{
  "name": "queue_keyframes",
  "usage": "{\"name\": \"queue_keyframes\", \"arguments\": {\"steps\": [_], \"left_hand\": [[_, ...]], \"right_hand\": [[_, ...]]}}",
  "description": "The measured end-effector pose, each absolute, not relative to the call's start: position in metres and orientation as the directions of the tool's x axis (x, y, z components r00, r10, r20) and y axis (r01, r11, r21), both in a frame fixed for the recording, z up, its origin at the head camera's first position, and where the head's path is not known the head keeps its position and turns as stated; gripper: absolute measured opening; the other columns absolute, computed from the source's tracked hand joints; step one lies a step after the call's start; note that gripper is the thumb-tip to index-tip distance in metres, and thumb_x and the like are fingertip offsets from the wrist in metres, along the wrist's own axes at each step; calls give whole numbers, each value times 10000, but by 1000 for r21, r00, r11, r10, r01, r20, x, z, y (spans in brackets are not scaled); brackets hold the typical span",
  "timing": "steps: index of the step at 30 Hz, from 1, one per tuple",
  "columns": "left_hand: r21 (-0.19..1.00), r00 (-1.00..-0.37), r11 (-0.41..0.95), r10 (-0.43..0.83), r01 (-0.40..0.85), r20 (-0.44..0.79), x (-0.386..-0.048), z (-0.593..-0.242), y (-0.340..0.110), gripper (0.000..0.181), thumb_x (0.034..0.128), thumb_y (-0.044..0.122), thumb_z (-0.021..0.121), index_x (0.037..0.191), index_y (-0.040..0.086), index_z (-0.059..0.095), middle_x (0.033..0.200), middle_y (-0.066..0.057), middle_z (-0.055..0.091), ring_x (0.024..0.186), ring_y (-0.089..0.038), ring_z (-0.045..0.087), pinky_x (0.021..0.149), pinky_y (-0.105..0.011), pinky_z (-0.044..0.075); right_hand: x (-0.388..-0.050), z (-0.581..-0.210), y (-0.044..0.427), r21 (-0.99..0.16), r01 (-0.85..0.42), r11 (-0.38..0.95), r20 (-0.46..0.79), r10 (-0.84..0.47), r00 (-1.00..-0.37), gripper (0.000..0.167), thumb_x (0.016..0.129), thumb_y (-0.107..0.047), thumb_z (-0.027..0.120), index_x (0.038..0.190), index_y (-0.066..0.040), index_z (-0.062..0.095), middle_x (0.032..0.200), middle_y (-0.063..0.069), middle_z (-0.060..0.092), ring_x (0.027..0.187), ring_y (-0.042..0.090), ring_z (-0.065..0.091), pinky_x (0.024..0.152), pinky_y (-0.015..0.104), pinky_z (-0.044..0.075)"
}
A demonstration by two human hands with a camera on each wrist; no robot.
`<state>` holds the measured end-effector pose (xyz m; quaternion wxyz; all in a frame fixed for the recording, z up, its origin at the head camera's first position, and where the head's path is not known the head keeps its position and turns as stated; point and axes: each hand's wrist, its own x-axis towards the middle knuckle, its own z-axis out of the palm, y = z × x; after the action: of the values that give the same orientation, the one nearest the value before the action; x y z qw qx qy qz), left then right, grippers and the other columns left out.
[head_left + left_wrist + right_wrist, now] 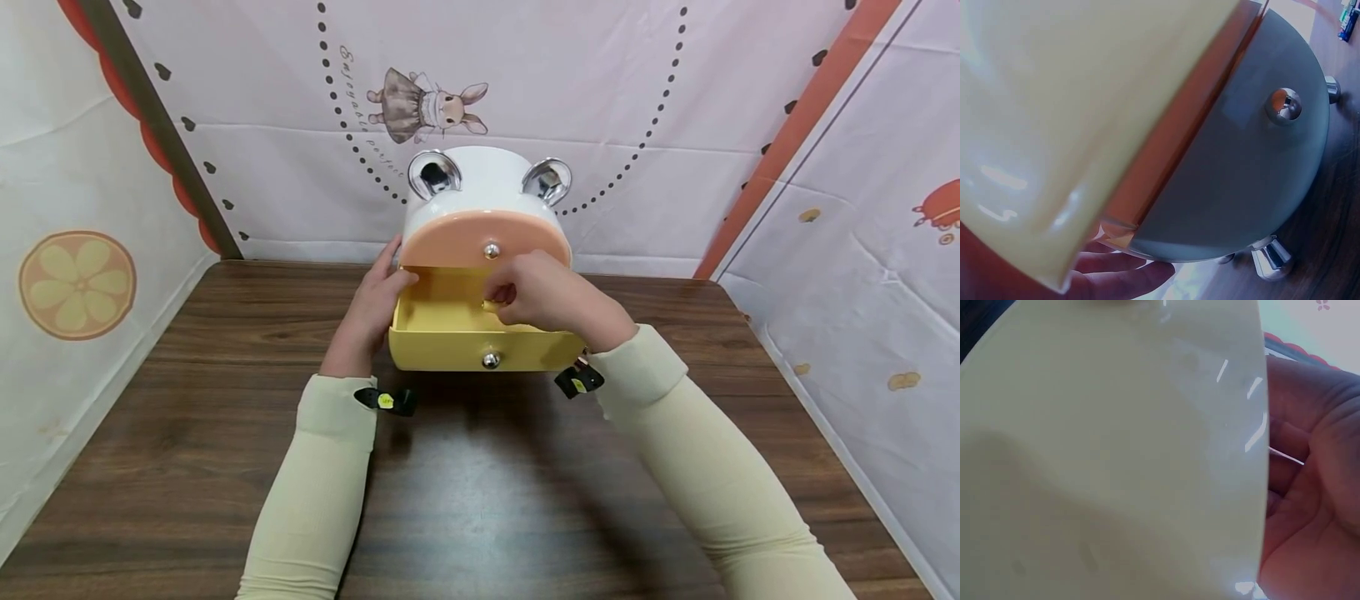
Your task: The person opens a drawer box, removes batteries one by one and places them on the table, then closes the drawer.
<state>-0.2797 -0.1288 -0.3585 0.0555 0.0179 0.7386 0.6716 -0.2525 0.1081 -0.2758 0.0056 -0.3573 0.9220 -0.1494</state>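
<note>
A white rounded cabinet [486,179] with silver ears has an orange upper front [450,242] and a yellow drawer [442,352] pulled out below. My left hand [369,317] rests along the cabinet's left side, thumb at its front edge; in the left wrist view, extended fingers [1116,275] show beyond the drawer. Over the drawer's right part, my right hand [558,300] has curled fingers and pinches a small yellow piece [491,307], too small to identify. In the right wrist view, the drawer front [1110,456] hides part of my right hand [1316,481].
The cabinet stands near the back of a brown wooden table [225,467], before a patterned cloth [585,75]. Dark wrist straps hang close to the drawer's lower corners. A small blue item [1348,26] lies at the top right of the left wrist view.
</note>
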Motion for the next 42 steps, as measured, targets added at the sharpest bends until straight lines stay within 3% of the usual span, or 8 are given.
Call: {"name": "queue_keyframes", "arguments": {"steps": [8,15,24,42], "left_hand": [[994,-993,98,105,-43,-53,-281,-360,-129,702,938,200,444,1546,394,151,1553,-104,331,1338,-333,434,1072,-546,380],[993,-993,108,107,-38,-49,-281,-359,-129,706,937,203,443,1553,370,141,1552,-110,332,1329,-337,441,1069,-547,383],[993,-993,110,109,-41,-53,-280,-358,-129,711,937,200,435,1561,346,126,1557,-118,323,1337,-347,435,1068,-553,382],[993,-993,109,106,-38,-50,-280,-358,-129,709,935,199,438,1556,360,137,1551,-118,332,1334,-339,440,1074,-542,381]], "right_hand": [[-251,-274,123,-361,-626,691,125,-630,-767,126,751,-25,580,773,-116,664,687,-19,536,664,101,458,653,256,374],[-245,-270,134,-446,-525,725,66,-558,-827,205,785,-71,635,966,-85,731,859,7,682,793,131,601,769,293,492],[-238,-267,154,-516,-464,720,58,-511,-858,221,824,-104,644,1030,-88,724,922,24,706,843,148,631,789,320,515],[-234,-270,197,-595,-463,658,158,-468,-869,159,847,-81,680,1001,-97,717,878,56,675,790,176,608,703,250,518]]}}
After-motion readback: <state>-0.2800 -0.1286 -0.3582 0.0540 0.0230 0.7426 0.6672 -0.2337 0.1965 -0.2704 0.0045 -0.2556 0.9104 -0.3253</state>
